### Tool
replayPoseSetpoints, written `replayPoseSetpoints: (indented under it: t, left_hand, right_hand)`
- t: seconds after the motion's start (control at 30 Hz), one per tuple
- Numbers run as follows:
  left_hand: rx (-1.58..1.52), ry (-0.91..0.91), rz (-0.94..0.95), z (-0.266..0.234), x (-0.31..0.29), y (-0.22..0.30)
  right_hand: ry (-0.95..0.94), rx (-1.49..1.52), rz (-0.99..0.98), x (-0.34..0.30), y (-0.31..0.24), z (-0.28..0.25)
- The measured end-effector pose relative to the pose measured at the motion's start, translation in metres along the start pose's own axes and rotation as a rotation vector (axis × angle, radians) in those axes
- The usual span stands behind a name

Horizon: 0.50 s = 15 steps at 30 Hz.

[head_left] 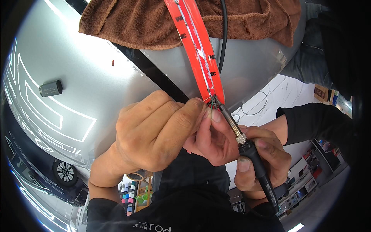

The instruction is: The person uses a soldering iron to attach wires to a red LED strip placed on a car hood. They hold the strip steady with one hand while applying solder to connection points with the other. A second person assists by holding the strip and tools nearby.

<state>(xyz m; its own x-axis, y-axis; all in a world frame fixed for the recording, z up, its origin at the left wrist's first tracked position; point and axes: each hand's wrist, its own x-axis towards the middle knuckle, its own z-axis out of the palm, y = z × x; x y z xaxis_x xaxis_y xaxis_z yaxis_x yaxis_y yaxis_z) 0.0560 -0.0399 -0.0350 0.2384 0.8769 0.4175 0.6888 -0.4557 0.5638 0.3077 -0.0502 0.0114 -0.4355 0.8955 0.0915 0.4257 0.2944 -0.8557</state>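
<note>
My left hand (152, 129) is closed, its thumb and forefinger pinched on a thin wire at the end of a long red-backed strip (199, 54). My right hand (266, 158) grips the black handle of a soldering iron (234, 125). The iron's tip reaches the small cluster of thin wires (211, 102), some green, at the strip's lower end. I cannot tell whether the tip touches metal there. Between my hands, a co-worker's hand (216, 141) holds the wires from below, its fingertips close to mine.
The strip lies across a brown towel (127, 23) on a silver car panel (77, 77). A black cable (224, 34) runs beside it. A small dark box-shaped object (51, 88) rests on the panel. The co-worker's dark sleeve (317, 121) comes in from the right. A dark car (42, 166) stands lower left.
</note>
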Motion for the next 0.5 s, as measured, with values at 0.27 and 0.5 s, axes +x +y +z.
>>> replayPoseSetpoints:
  t: [0.27, 0.5]
  left_hand:
    - [-0.001, 0.001, -0.001, 0.0005, -0.0009, -0.0003]
    - [0.005, -0.011, -0.006, -0.0002, -0.0004, 0.0004]
  right_hand:
    - [-0.025, 0.012, -0.011, 0.0026, 0.0, -0.0028]
    - [-0.007, 0.032, -0.022, 0.0032, 0.0026, -0.0005]
